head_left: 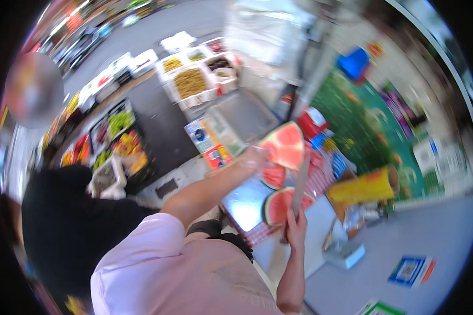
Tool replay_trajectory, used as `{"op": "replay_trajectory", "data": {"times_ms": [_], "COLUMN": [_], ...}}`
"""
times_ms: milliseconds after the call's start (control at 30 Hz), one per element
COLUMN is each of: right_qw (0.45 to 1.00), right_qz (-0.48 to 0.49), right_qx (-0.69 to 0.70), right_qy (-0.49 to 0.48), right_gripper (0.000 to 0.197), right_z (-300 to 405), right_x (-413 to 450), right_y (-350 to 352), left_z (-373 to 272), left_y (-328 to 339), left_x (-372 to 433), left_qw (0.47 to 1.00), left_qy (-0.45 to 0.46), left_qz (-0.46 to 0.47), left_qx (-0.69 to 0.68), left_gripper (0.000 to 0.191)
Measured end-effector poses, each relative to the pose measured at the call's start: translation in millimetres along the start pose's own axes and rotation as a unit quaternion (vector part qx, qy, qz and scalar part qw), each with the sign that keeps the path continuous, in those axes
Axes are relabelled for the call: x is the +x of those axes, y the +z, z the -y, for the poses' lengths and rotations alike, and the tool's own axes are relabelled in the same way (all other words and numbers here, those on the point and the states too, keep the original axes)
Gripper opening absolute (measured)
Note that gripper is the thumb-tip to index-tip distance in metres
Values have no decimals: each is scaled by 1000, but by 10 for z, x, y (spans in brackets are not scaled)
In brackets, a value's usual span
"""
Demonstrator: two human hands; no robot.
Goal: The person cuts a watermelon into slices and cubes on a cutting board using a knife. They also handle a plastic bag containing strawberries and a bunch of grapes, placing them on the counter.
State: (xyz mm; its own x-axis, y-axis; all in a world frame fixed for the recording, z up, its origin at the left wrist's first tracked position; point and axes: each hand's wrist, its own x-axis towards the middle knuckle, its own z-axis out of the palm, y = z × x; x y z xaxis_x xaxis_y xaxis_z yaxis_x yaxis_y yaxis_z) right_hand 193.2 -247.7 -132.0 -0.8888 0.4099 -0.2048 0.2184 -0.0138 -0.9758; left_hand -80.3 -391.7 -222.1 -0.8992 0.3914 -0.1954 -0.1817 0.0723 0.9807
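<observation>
My left hand [259, 156] holds a cut piece of watermelon [287, 146] up above a metal surface [244, 202], its red flesh facing the camera. My right hand [297, 226] grips a large knife [300, 185] by its handle, the long blade pointing away from me and its far part close beside the held piece. Under the blade lies another cut watermelon piece [278, 206] with green rind on its left. A smaller red piece [274, 176] rests between the two. The image is blurred, so whether the blade touches any fruit I cannot tell.
A yellow roll [362, 184] and a small white box [343, 254] are at the right. White baskets of small fruit [197, 96], a metal tray [246, 114] and crates of grapes and other fruit [122, 122] stand ahead and left. A person in black [67, 228] is close on my left.
</observation>
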Motion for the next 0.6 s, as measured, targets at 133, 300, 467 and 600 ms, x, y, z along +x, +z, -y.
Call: {"op": "replay_trajectory", "data": {"times_ms": [133,300,467,600], "right_qw": [954,882,838,814], "right_qz": [229,219,68,54], "right_qx": [-128,-418,-531,-558], "right_qy": [145,-13,-105,-152], "right_gripper": [13,29,46,49], "right_z": [-355,-1303,-1496,-1608], "right_x": [-632,-720,-626,-661], "right_y": [-324,-521,-511,-486], "left_z": [-33,36,414,499], "left_y": [-143,-463,-665,-735], "left_x": [-736,-1441,-2025,-2642], "left_qw": [984,941,924,886], "left_qy": [-4,-44,-34,-125], "left_qz": [-68,-208,-243,-277], "left_qx": [-162,-265,-293,-350], "left_gripper": [34,32,41,42]}}
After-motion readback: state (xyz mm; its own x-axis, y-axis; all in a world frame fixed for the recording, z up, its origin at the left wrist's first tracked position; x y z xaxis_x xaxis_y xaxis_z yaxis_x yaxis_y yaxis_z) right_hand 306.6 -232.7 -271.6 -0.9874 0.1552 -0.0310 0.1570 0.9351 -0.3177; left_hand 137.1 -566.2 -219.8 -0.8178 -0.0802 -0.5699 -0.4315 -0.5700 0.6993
